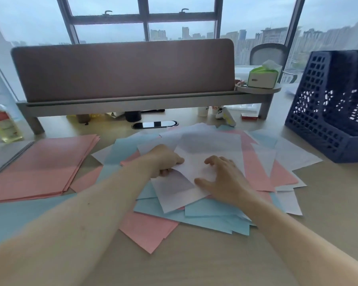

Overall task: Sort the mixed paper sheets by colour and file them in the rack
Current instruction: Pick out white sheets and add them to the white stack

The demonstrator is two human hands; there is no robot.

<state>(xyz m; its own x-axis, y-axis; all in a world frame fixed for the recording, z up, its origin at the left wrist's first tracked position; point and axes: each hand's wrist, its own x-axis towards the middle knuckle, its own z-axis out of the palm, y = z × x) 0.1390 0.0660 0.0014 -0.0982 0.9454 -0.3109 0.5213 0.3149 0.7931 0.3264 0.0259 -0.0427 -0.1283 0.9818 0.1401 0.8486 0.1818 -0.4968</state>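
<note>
A loose heap of mixed pink, blue and white sheets [256, 174] covers the middle of the desk. On top lies a white sheet [196, 162]. My left hand [165, 159] pinches that sheet's left edge, thumb on top and fingers curled beneath. My right hand [223, 176] rests flat on the same sheet with fingers spread. A squared stack of pink sheets [41, 166] lies apart at the left. A blue sheet [19, 213] sits near the front left, under my left forearm. The dark blue lattice file rack [329, 104] stands at the right, and no paper shows in it.
A grey desk divider on a raised shelf [122, 71] runs along the back, with small items beneath it. A tissue box [262, 76] sits on the shelf's right end. A clear bottle [2, 122] stands at far left. A black phone [153, 124] lies behind the heap.
</note>
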